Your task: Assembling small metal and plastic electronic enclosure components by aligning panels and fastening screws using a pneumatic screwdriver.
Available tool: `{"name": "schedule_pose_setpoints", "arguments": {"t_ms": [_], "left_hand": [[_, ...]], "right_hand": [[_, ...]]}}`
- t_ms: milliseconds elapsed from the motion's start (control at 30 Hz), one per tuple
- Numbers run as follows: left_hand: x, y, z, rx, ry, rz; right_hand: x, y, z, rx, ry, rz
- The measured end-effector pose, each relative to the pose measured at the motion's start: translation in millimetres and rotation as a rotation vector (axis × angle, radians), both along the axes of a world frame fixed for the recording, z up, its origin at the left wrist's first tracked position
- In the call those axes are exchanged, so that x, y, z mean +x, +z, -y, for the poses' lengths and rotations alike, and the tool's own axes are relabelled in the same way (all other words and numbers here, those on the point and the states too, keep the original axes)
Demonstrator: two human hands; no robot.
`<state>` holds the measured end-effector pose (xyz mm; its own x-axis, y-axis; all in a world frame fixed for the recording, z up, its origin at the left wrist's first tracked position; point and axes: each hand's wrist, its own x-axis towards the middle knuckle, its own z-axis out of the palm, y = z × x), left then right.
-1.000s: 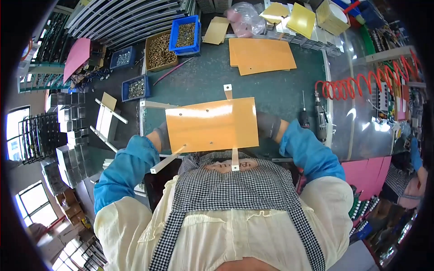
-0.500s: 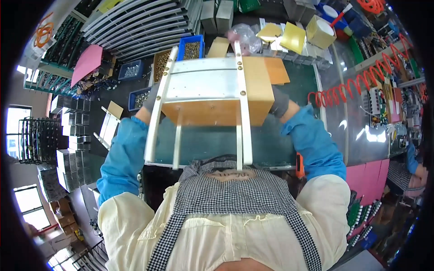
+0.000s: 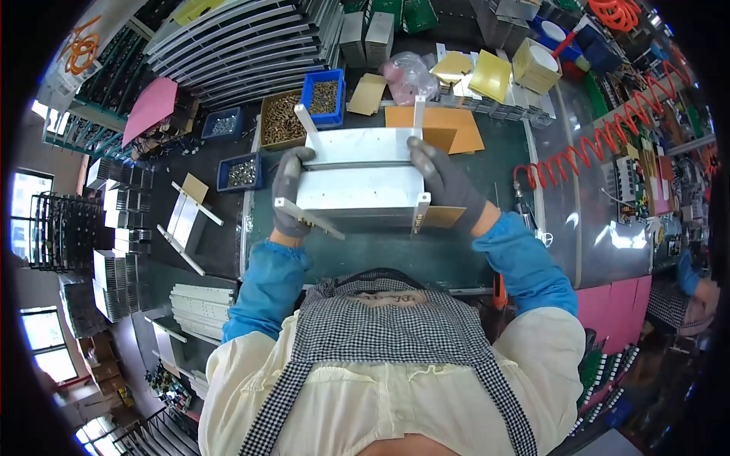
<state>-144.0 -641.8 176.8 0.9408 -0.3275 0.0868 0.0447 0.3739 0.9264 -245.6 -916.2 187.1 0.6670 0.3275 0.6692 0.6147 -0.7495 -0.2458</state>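
Observation:
Both my hands hold a silvery metal box frame (image 3: 357, 186) above the green work surface, in front of my apron. It has two light panels with a dark seam between them, and pale bars stick out at its corners. My left hand (image 3: 290, 190), in a grey glove, grips the left end, fingers closed round the edge. At the right end my right hand (image 3: 449, 182), gloved too, is closed on the frame, its thumb on the top near the upper bar. A brown flat sheet (image 3: 445, 216) shows at the lower right, partly behind the frame.
Blue bins of screws (image 3: 323, 97) and a carton of brass-coloured fasteners (image 3: 281, 120) stand at the back left. A similar frame (image 3: 188, 220) lies to the left. Orange sheets (image 3: 468, 131) lie behind my right hand. A power screwdriver (image 3: 525, 209) and red coiled hose (image 3: 608, 144) are at right.
The frame has been turned, so its long bars no longer reach toward me and its two panels face up. My hands came inward and now show on its ends.

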Motion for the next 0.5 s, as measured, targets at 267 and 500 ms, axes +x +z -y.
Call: {"name": "schedule_pose_setpoints", "arguments": {"t_ms": [267, 500], "left_hand": [[-37, 3, -10, 0.262, 0.058, -0.018], [-29, 5, -6, 0.331, 0.060, 0.134]], "right_hand": [[-39, -24, 4, -0.043, 0.000, -0.018], [-18, -16, 71, 0.295, -0.472, -0.065]]}}
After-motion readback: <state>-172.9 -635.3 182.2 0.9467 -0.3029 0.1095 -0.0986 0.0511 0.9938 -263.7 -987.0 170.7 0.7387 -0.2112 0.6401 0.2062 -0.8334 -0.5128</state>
